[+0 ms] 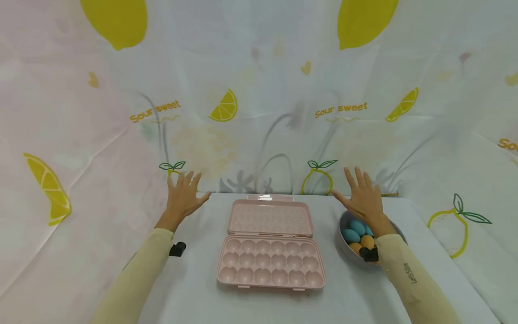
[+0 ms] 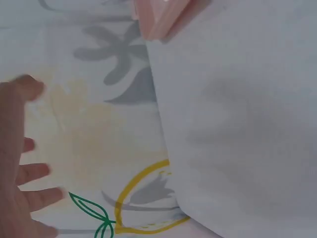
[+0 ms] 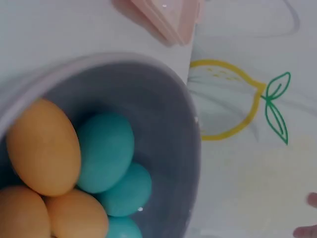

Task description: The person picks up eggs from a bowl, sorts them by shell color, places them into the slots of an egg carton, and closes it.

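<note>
A pink egg carton (image 1: 270,262) lies open on the table, its hinged lid (image 1: 270,218) laid back toward the wall. No egg sits in its rows of round hollows. To its right stands a grey bowl (image 3: 163,114) holding several blue eggs (image 3: 106,151) and orange-brown eggs (image 3: 44,146). My left hand (image 1: 183,198) is raised left of the carton with fingers spread, touching nothing. Above the bowl, my right hand (image 1: 363,198) is held up with spread fingers, and its forearm hides part of the bowl.
A white table (image 1: 194,279) carries the carton and bowl. Behind and around it hangs a pale cloth (image 1: 259,148) printed with lemons and lettering. Each sleeve has a dark wrist camera, one (image 1: 177,249) on the left and one (image 1: 369,254) on the right.
</note>
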`<state>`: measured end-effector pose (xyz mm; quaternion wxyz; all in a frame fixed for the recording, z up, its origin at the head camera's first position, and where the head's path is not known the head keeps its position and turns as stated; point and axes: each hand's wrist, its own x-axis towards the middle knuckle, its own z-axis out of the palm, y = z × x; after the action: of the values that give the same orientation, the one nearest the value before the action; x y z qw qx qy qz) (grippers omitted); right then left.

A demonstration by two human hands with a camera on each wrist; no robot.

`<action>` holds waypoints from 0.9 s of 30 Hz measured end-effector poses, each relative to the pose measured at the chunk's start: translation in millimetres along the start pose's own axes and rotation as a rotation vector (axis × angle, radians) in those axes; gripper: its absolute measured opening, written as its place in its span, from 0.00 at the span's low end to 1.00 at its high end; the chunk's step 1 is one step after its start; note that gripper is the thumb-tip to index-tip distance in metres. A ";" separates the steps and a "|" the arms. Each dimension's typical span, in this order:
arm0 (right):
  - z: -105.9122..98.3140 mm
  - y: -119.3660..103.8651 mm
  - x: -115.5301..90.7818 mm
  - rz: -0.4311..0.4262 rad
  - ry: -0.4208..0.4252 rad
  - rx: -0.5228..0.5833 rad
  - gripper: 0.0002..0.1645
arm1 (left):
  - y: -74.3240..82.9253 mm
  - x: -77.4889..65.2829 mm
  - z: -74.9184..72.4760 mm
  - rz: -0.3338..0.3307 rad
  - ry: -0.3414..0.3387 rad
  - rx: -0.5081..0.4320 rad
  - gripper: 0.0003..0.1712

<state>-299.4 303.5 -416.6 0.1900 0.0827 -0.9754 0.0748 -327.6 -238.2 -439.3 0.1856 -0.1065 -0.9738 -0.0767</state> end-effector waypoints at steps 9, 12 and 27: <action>13.2 11.6 -28.9 0.138 -0.028 0.161 0.29 | 6.1 -35.1 21.5 0.086 -0.308 -0.776 0.46; 17.6 19.5 -38.3 0.128 -0.015 0.163 0.21 | 13.2 -55.4 30.0 0.155 -0.410 -0.987 0.57; 33.8 32.9 -56.1 0.075 -0.084 0.120 0.19 | 45.1 -129.0 50.7 0.305 -0.486 -1.019 0.68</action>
<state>-266.4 337.0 -472.8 0.1407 0.0606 -0.9787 0.1365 -217.3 -208.2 -529.7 -0.1087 -0.3358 -0.8024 -0.4812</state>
